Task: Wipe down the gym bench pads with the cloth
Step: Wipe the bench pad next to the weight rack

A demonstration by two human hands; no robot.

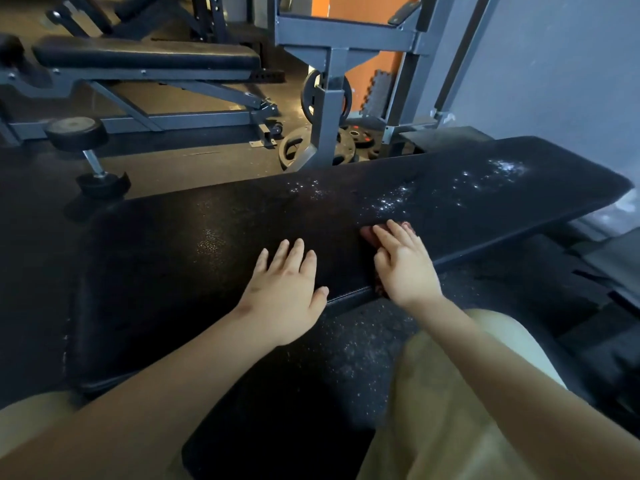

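While the left hand [284, 289] just lies flat with fingers spread on the black bench pad [173, 271], the right hand [403, 263] presses a reddish cloth [367, 234] down under straight fingers, white specks [391, 202] sitting just past its fingertips.

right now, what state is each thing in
pad, white flecks across its right part, not wiped there yet
left hand, flat on the pad, holding nothing
cloth, flat on the pad, mostly hidden under the right hand
right hand, fingers straight, pressing the cloth
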